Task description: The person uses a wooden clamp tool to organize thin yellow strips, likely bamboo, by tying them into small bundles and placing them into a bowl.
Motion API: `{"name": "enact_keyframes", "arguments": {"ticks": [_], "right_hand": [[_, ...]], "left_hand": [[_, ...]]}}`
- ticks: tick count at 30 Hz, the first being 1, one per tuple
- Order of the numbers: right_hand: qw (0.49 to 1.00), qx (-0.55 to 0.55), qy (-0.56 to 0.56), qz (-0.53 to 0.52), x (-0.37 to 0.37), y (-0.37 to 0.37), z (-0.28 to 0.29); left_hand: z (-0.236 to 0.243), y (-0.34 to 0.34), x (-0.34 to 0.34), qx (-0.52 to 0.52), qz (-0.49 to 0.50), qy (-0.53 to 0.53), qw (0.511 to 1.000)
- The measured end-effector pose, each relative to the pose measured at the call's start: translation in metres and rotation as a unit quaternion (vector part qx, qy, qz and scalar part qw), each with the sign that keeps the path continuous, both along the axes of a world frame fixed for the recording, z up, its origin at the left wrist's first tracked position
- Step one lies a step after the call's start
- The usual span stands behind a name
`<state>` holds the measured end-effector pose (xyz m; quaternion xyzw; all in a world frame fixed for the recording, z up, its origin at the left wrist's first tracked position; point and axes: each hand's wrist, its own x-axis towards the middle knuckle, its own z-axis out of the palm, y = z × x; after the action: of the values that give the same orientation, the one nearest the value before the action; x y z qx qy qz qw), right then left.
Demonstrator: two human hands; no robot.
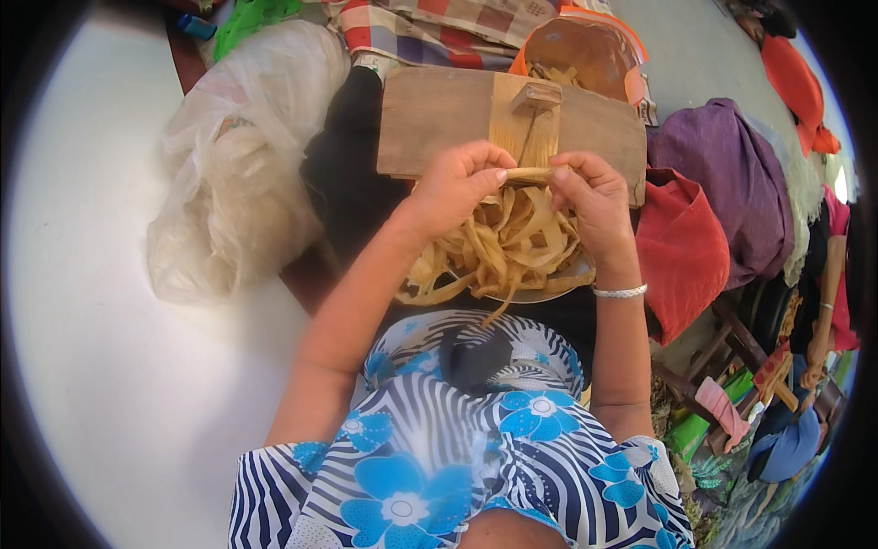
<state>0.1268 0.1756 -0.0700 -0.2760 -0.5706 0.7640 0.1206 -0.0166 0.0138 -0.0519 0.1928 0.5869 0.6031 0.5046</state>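
Note:
Between my two hands a narrow tan strip [528,174] is stretched level, just in front of a wooden board. My left hand [455,188] pinches its left end between thumb and forefinger. The other end is gripped by my right hand [594,197], fingers curled in. Beneath them lies a tangled heap of yellowish-brown flat strips [517,240], in a shallow dish whose rim [549,295] shows at the near side. The board [430,123] carries a paler middle band with a small wooden block [537,94] standing on it. What the strips are made of I cannot tell.
A cloudy plastic bag [238,174] bulges at the left. Behind the board stand a checked cloth [412,35] and an open orange-rimmed bag [585,50] with strips inside. Red cloth [681,252] and a purple bundle [727,178] lie right. Another person's arm [826,297] shows far right.

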Motion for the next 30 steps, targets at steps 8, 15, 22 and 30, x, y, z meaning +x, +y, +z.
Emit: {"name": "enact_keyframes", "arguments": {"ticks": [8,15,22,30], "right_hand": [[0.992,0.085,-0.019,-0.089,-0.015,-0.006,-0.029],[0.875,0.475,-0.056,-0.069,-0.022,-0.016,-0.022],[0.766,0.627,-0.087,-0.114,0.036,-0.017,-0.007],[0.764,0.645,-0.011,-0.005,0.025,-0.042,0.061]], "left_hand": [[-0.037,0.014,-0.004,-0.030,0.082,0.213,0.973],[-0.040,0.029,-0.003,-0.104,0.077,0.531,0.837],[-0.025,0.001,0.020,-0.058,0.106,0.397,0.910],[0.008,0.000,0.077,0.064,0.007,-0.017,0.998]]}}
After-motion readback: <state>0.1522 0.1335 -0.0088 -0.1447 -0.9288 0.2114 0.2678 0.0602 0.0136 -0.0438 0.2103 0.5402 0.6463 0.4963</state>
